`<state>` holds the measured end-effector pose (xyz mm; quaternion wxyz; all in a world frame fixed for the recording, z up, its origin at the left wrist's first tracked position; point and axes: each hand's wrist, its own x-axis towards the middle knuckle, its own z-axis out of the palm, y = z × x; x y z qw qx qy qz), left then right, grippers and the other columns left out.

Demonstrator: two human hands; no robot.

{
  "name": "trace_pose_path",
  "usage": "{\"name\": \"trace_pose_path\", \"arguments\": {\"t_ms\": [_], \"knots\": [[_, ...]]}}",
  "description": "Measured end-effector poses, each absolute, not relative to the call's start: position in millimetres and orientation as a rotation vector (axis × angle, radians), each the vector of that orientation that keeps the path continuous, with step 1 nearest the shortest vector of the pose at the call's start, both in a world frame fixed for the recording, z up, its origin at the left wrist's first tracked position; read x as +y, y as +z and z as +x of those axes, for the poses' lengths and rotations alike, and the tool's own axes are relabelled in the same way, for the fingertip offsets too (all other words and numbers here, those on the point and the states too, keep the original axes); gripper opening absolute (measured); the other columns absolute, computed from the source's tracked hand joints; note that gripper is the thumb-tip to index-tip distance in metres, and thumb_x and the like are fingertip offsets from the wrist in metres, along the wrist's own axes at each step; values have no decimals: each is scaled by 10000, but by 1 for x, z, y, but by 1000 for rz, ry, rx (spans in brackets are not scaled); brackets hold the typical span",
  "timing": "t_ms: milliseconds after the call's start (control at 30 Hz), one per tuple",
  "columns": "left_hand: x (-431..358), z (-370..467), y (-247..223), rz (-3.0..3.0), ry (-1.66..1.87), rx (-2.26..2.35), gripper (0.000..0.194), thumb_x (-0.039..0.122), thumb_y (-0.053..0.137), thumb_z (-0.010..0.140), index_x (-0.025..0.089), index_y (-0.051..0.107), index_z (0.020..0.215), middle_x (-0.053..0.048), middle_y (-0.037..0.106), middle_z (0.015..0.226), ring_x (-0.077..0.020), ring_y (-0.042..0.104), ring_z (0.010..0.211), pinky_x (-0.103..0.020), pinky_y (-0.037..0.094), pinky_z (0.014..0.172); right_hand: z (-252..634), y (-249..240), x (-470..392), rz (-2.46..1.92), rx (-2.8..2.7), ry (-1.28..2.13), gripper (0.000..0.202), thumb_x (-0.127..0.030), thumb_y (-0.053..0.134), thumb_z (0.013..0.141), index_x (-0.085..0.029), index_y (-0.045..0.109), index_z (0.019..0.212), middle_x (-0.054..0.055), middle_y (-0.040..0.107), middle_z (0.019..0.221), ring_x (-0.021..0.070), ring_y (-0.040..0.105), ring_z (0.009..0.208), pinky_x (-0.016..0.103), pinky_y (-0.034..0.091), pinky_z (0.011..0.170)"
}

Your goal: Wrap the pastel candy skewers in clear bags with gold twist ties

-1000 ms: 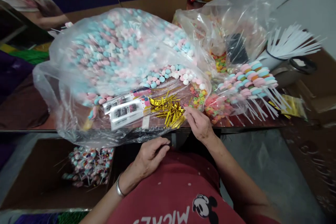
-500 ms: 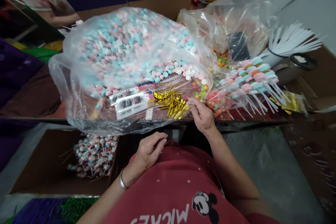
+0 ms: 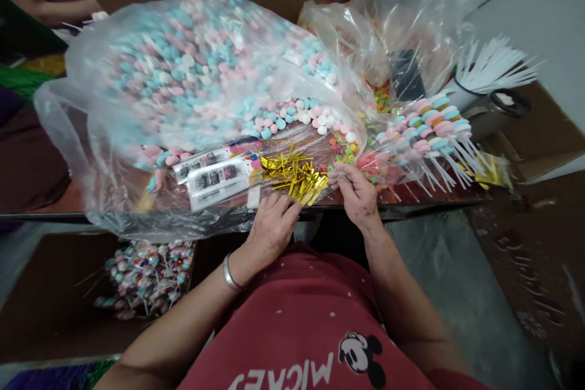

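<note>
Closely pinched right fingers [image 3: 346, 174], beside gold tinsel [image 3: 292, 174]

Left hand [image 3: 273, 225] palm-down, right hand [image 3: 359, 195] curled

Dim light over the counter [image 3: 77, 200], folks!
Gold tinsel [image 3: 297, 178] glints, glare streaks the far-right bag [image 3: 429, 18], blur softens the left bag [image 3: 183, 67], shadow darkens the near-left carton [image 3: 46, 292].
</note>
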<state>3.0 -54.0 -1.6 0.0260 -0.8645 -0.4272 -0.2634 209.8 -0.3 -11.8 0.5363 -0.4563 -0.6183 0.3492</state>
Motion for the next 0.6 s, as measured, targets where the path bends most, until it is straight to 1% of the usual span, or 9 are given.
{"name": "trace_pose_path", "arguments": {"t_ms": [100,233,333,400,500,533,600], "knots": [[-47,-2,-7,-2674,-955,-1264,162,100,466,920,150,610,974,-84,619,838,-201,483,764,-333,409,687,209,-11,-1,-1100,-1473,840,259,-364,512,923,-204,628,1090,36,714,901,139,675,751,307,586,700],[-39,-4,-5,-2714,-1256,-1316,119,119,483,929,163,593,921,-52,602,775,-170,499,728,-299,431,681,210,-12,0,-1110,-1485,838,276,-383,518,919,-207,625,1104,34,715,890,139,677,739,307,590,696],[-35,-6,0,-2693,-1516,-1503,97,128,512,915,175,583,870,-23,595,771,-144,535,735,-267,443,688,211,-15,0,-1101,-1519,809,279,-367,497,932,-213,618,1131,39,715,913,147,685,774,312,592,715],[-31,-8,2,-2601,-1669,-1673,76,136,539,891,178,582,844,-7,594,776,-132,545,734,-253,443,694,212,-16,-1,-1093,-1535,718,274,-337,491,937,-219,610,1154,51,710,980,162,687,857,335,584,792],[-24,-11,2,-2377,-1880,-1949,31,161,567,845,179,592,841,11,596,773,-123,547,714,-238,441,681,213,-16,-4,-1097,-1569,529,283,-287,487,935,-219,592,1188,79,672,1109,185,652,1008,376,537,926],[-22,-12,1,-2302,-1952,-2031,31,168,568,834,179,595,844,14,598,775,-122,549,710,-235,442,677,213,-15,-4,-1101,-1594,475,290,-272,481,933,-213,587,1196,88,660,1128,190,640,1024,382,529,935],[-18,-13,1,-2193,-2082,-2149,45,182,567,817,179,598,848,15,605,779,-120,552,705,-232,443,670,212,-11,-5,-1124,-1669,377,309,-241,470,921,-203,583,1206,99,656,1119,197,628,993,393,529,911]]}}
